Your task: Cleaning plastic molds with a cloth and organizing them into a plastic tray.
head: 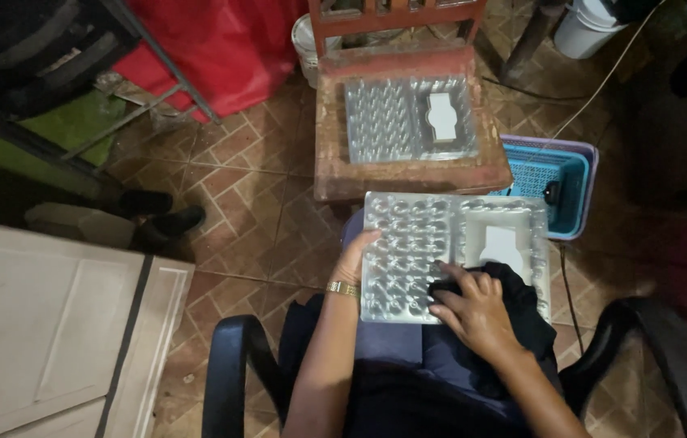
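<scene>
Head view: you sit in a black armchair (230, 357) over a brown tiled floor (254, 211), looking down at your lap.
Tray in hand: a clear plastic blister tray (408, 243) with rows of round pockets lies flat across your knees, at the centre of the frame; a larger shaped recess with a white insert (502, 243) sits in its 3 o'clock half.
Left hand: your left hand (354, 261), gold bracelet at the wrist, cups the tray's 9 o'clock edge, fingers curled against the rim and gripping it.
Right hand: your right hand (473, 307) presses a dark cloth (522, 304) onto the tray's 5 o'clock corner, fingers spread and bent over the cloth, closed on nothing else.
Doing it well: it looks wise to keep the left hand braced on the rim so the thin tray does not flex or slide, and to work the cloth pocket by pocket with light pressure; thin plastic probably dents easily.
Second tray: a matching clear tray (392, 122) rests at 12 o'clock on a worn red wooden chair (408, 174), well apart from your hands.
Around you: a blue basket (566, 174) at 2 o'clock, red fabric (221, 49) at 11 o'clock, a pale panelled board (43, 324) at 8 o'clock.
</scene>
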